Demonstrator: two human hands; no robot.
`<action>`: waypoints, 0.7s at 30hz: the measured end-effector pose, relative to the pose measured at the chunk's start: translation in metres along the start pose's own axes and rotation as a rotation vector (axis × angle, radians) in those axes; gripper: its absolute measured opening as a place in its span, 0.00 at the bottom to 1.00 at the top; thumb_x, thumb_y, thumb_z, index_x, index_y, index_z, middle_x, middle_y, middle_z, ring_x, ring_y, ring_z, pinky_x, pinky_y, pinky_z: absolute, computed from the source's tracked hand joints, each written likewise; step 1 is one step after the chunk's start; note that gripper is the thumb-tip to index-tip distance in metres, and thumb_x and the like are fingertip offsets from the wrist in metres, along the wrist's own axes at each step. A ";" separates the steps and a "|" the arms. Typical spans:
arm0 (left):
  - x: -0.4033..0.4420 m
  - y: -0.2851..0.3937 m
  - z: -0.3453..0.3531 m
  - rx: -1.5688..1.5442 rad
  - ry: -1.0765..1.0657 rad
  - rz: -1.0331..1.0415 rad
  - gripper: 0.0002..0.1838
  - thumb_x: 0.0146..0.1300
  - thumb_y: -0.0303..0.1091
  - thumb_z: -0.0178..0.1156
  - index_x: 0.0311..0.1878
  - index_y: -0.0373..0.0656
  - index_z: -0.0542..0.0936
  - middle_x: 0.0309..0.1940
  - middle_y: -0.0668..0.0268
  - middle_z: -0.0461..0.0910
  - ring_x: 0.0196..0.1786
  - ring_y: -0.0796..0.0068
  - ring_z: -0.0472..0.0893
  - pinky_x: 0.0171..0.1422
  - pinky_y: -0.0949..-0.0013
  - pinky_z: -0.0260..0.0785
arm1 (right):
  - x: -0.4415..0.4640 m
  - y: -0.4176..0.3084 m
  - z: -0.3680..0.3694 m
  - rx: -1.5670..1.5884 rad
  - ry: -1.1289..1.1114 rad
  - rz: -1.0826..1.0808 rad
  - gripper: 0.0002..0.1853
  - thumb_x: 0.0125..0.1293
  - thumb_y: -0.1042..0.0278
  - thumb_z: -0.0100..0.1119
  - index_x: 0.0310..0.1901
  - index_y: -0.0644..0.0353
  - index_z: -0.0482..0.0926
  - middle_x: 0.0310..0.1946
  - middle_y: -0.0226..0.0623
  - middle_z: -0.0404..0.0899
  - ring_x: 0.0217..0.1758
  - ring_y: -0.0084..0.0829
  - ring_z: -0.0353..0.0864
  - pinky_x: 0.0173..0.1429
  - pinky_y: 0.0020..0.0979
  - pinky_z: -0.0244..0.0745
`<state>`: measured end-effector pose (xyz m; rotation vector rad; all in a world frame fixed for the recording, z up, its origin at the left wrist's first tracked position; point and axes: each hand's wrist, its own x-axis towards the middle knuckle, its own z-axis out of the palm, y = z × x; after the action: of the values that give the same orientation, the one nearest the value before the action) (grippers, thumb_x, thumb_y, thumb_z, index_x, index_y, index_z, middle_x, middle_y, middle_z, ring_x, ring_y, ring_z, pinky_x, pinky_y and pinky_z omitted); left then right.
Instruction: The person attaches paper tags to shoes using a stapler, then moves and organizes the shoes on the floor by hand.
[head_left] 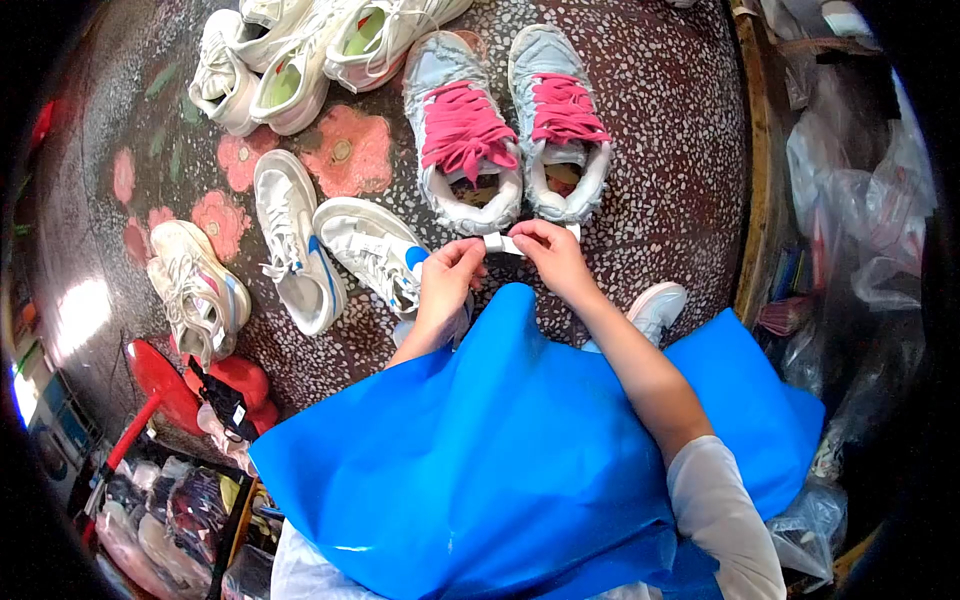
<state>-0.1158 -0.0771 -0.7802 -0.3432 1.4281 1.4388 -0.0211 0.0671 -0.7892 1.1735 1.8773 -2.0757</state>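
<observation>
Two pale, fuzzy shoes with bright pink laces, the left shoe and the right shoe, stand side by side with their heels toward me. Just behind the left one's heel is a small white strip. My right hand pinches its right end. My left hand is closed, thumb and fingertips together at the strip's left end. Another small white piece shows at the right shoe's heel, partly behind my right hand. A blue apron covers my lap below both hands.
White sneakers with blue marks and a worn white sneaker lie to the left. More white shoes crowd the upper left. A red stool-like object is lower left; plastic bags line the right beyond a wooden edge.
</observation>
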 end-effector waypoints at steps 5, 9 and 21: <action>0.004 0.002 -0.003 0.041 -0.005 0.017 0.11 0.61 0.32 0.60 0.43 0.35 0.78 0.24 0.71 0.76 0.25 0.84 0.72 0.28 0.81 0.61 | 0.000 -0.006 0.010 -0.069 0.065 -0.109 0.08 0.61 0.71 0.56 0.38 0.66 0.79 0.26 0.30 0.78 0.32 0.20 0.76 0.38 0.23 0.71; 0.004 0.005 -0.004 0.179 0.015 0.063 0.09 0.61 0.31 0.60 0.40 0.35 0.78 0.23 0.71 0.75 0.24 0.86 0.71 0.27 0.81 0.61 | -0.004 -0.009 0.014 -0.057 0.126 -0.115 0.07 0.58 0.73 0.59 0.38 0.65 0.77 0.28 0.33 0.78 0.34 0.22 0.77 0.40 0.25 0.72; -0.014 0.004 -0.002 0.028 0.193 0.313 0.07 0.60 0.28 0.60 0.41 0.37 0.78 0.30 0.67 0.78 0.31 0.83 0.75 0.36 0.80 0.66 | -0.016 -0.015 0.005 0.279 0.166 0.001 0.14 0.57 0.79 0.59 0.45 0.66 0.72 0.34 0.32 0.75 0.35 0.19 0.76 0.41 0.19 0.74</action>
<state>-0.1139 -0.0840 -0.7678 -0.2529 1.7144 1.6695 -0.0202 0.0591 -0.7680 1.4467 1.6870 -2.3649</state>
